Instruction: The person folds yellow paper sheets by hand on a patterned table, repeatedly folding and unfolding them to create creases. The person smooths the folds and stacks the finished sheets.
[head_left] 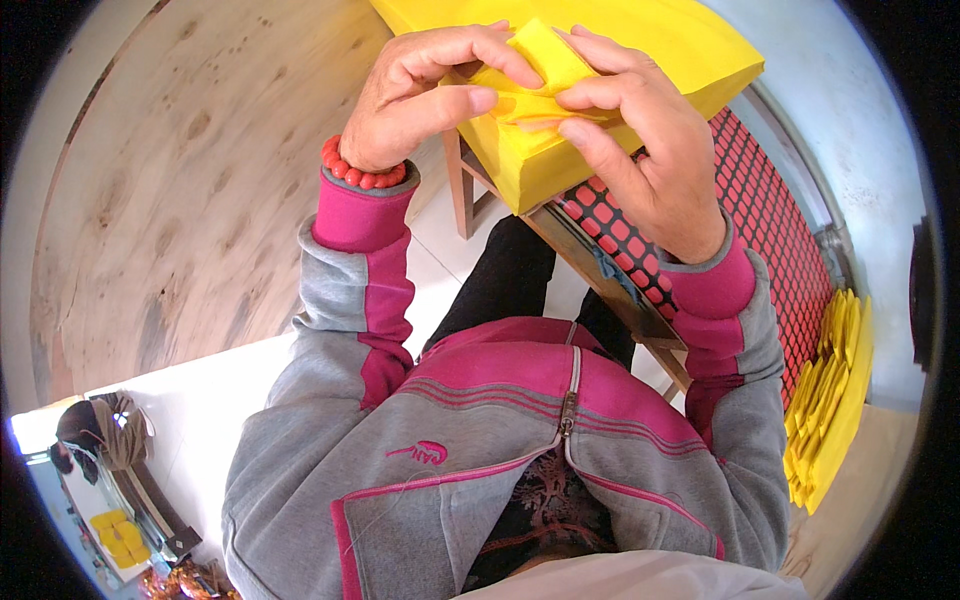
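My left hand (425, 95) and my right hand (655, 140) meet over a folded yellow sheet (553, 55), which looks like paper or thin cloth. Left thumb and forefinger pinch its near folds, while the right fingers and thumb press the other side. One stiff flap stands up between the hands. Directly beneath lies a large yellow stack or wrapped block (560, 170), its corner pointing toward me. Some of my fingertips are hidden behind the folds. A red bead bracelet (362, 177) circles my left wrist.
The block rests on a wooden-legged table (455, 190) with a red-and-black patterned cover (765, 200). A pile of yellow folded pieces (828, 400) lies at the right. To the left stands a wooden panel (200, 180); yellow rounded pieces (118, 538) sit at the lower left.
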